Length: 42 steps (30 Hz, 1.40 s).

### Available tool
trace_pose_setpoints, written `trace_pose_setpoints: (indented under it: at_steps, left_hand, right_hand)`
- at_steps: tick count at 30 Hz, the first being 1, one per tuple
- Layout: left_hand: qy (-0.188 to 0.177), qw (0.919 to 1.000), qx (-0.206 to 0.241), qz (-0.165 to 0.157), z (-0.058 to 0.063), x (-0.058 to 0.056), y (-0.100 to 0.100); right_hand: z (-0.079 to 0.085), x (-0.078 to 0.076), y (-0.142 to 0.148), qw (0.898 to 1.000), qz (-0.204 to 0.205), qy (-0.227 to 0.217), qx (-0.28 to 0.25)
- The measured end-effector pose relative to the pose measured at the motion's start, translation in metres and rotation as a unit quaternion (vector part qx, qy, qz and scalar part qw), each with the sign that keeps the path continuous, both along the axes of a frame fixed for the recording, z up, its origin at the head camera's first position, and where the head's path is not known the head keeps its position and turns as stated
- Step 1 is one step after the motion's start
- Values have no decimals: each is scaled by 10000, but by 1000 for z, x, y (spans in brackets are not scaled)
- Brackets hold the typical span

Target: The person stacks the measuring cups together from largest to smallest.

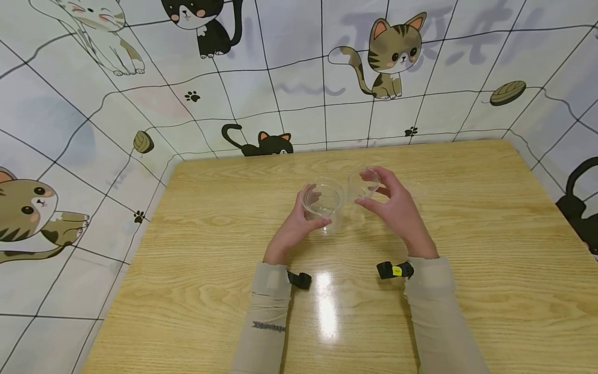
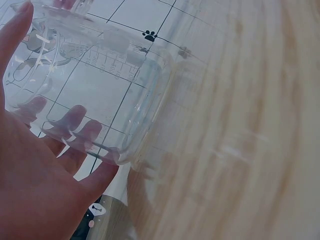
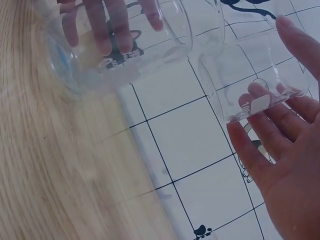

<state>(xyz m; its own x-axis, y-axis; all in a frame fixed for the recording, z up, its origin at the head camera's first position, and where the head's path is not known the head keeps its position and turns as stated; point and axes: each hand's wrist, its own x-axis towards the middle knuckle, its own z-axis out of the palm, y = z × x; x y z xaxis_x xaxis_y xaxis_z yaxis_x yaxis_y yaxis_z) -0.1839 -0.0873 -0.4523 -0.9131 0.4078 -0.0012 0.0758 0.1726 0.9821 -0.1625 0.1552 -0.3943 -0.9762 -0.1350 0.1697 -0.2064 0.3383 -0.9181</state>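
Observation:
My left hand [image 1: 296, 223] grips a large clear glass beaker [image 1: 323, 205] around its side, thumb on the near face. Printed measuring marks show on this beaker in the left wrist view, and its base is close over the wooden table. A smaller clear beaker [image 1: 358, 186] is held in my right hand [image 1: 397, 208], thumb on one side and fingers on the other. In the right wrist view this small beaker [image 3: 250, 75] hangs higher than the large beaker [image 3: 120, 45], beside its rim. Both look see-through, with no visible contents.
The wooden table [image 1: 210, 249] meets a cat-patterned wall covering [image 1: 299, 83] at the back and sides. A faint clear outline [image 1: 415, 190] shows on the table behind my right hand. Black straps with small cameras [image 1: 299, 280] sit at both wrists.

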Motion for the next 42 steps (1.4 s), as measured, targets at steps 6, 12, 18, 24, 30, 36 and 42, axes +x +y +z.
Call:
trace_pose_setpoints:
  at_steps: [6, 12, 18, 24, 30, 36, 42]
  left_hand:
    - [-186, 9996, 87, -168, 18, 7, 0]
    - [-110, 9997, 35, -220, 25, 10, 0]
    - [-126, 9996, -14, -249, 25, 10, 0]
    - [-161, 9995, 43, -252, 24, 10, 0]
    - [-186, 9995, 86, -239, 23, 8, 0]
    - [-141, 9997, 102, -187, 15, 5, 0]
    - [-132, 9996, 47, -250, 27, 11, 0]
  right_hand:
    - [9, 4, -3, 9998, 21, 159, -112]
    - [17, 9, -6, 9995, 15, 262, -175]
    - [19, 9, -6, 9990, -38, 396, -183]
    - [28, 14, -11, 9977, 75, 566, -371]
    - [32, 17, -16, 9965, 290, 583, -526]
    - [23, 13, -17, 9949, 457, 564, -705]
    - [6, 3, -18, 9887, 619, 650, -1200]
